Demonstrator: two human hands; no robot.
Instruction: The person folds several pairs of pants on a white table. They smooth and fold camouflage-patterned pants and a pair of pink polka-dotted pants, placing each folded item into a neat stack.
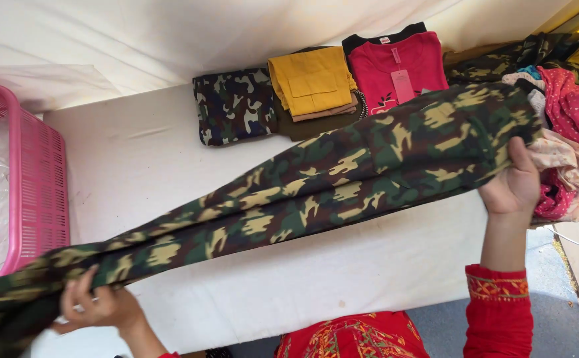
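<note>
Stretching slantwise above the worktop (170,166), camouflage trousers (342,179) are held taut lengthwise, the left hand (97,306) clenched on the low end, the right hand (512,182) on the high.

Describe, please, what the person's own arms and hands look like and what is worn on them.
Both hands are bare, without gloves or visible rings. The right hand comes out of a bright red sleeve whose cuff carries a band of orange and gold embroidery. The left hand shows only to the wrist; a sliver of red cloth sits at the picture's bottom edge below it.
</note>
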